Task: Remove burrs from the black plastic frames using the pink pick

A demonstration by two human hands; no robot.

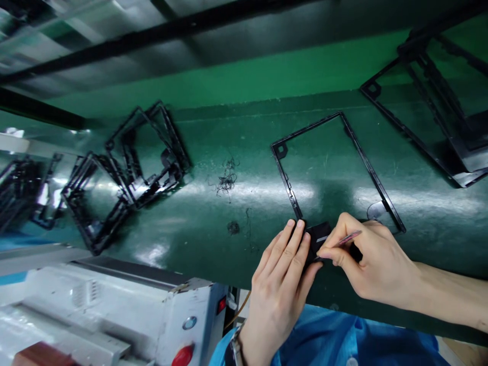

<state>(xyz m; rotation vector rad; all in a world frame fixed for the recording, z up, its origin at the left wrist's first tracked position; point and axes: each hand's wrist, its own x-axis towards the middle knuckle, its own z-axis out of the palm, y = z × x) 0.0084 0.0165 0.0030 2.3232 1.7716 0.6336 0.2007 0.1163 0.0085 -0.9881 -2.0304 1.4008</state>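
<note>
A black rectangular plastic frame [354, 147] lies flat on the green work surface [244, 203] in front of me. My left hand [280, 284] presses on the frame's near corner with its fingers held together and stretched flat. My right hand [369, 264] pinches a thin pink-tipped tool [348, 238] against the same corner, its tip at a black tab there. The corner itself is mostly hidden under my fingers.
Stacks of black frames [145, 152] lie at the left, more at far left [19, 193] and top right [438, 101]. Black plastic shavings [227, 180] sit mid-surface. A white machine [114, 305] with red buttons stands at lower left. Blue sleeves show below.
</note>
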